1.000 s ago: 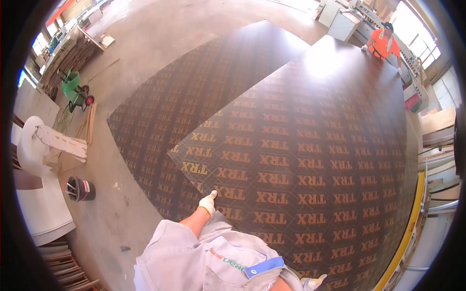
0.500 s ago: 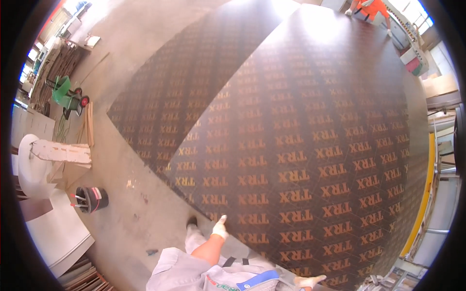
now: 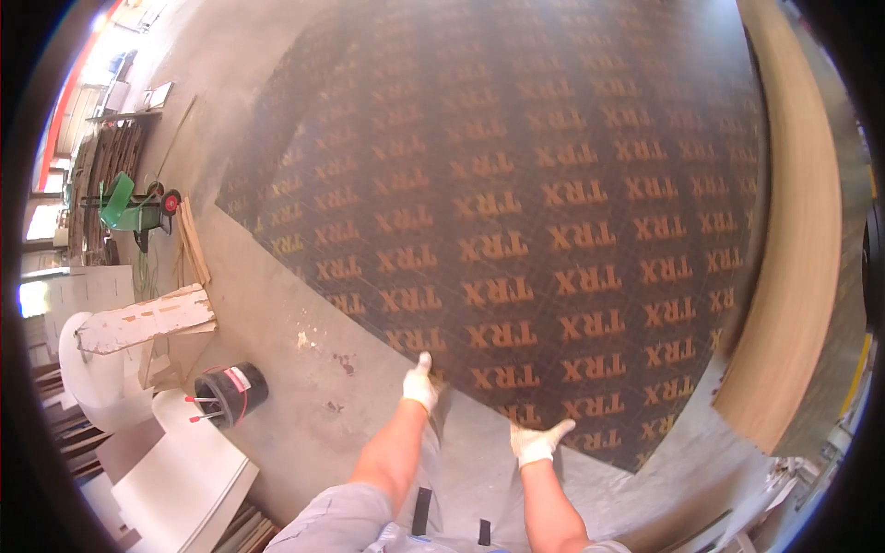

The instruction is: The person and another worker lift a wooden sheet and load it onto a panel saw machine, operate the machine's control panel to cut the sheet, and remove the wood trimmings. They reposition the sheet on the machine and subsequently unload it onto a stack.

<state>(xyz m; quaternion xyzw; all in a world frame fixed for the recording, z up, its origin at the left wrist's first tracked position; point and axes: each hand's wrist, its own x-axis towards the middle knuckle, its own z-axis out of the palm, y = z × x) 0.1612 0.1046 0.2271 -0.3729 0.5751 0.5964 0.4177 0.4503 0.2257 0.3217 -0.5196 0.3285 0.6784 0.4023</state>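
At my end of a dark film-faced panel (image 3: 498,240), my right hand (image 3: 537,444) and, a little farther off, my left hand (image 3: 419,387), both gloved, grasp the near edge, thumbs over the printed face, the other fingers mostly out of sight beneath it. The panel stretches away from me over the concrete floor (image 3: 295,424) and runs out of view, so I cannot tell what bears its far end. I judge this to be a two-handed shifting step; the next move calls for hands working evenly, as so broad a sheet could swing or twist. Past its right edge shows a wood-toned board (image 3: 802,212). Leftward stand a black bucket (image 3: 244,396) and, farther, a green wheelbarrow (image 3: 129,207).
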